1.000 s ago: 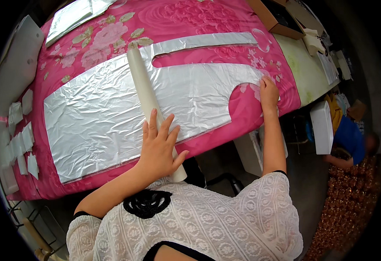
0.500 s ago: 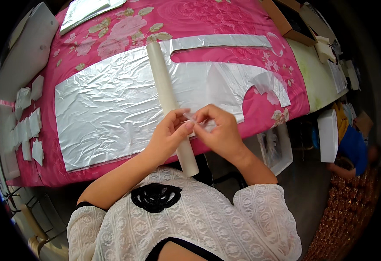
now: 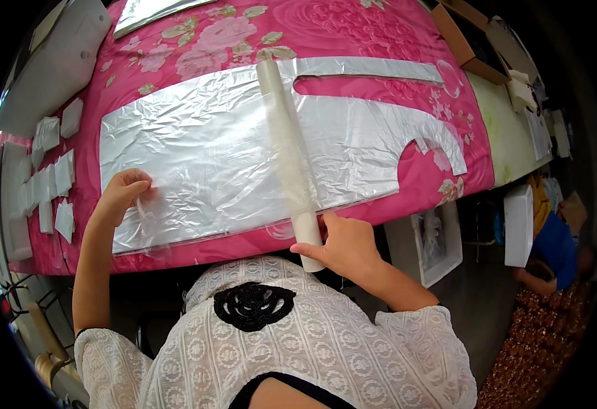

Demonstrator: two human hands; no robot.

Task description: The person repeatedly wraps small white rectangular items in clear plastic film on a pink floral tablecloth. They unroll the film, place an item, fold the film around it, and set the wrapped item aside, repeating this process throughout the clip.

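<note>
A large sheet of crinkled silver foil [image 3: 223, 157], cut with a long slot and a curved notch, lies on a pink flowered cloth [image 3: 353, 27] over the table. A long cream roll of clear film [image 3: 286, 150] lies across the foil, pointing away from me. My right hand [image 3: 342, 245] grips the near end of this roll at the table's front edge. My left hand [image 3: 122, 196] pinches the free edge of the clear film, drawn out leftward over the foil's near left part.
Several small cut foil pieces [image 3: 53, 170] lie along the table's left end. Another foil sheet [image 3: 155, 8] sits at the far edge. Cardboard boxes [image 3: 479, 41] and papers stand at the right. A person in blue [image 3: 550, 245] sits low on the right.
My hands were together at the roll's near end. My left hand has since moved left, drawing clear film off the roll, while my right hand stayed at the roll's end.
</note>
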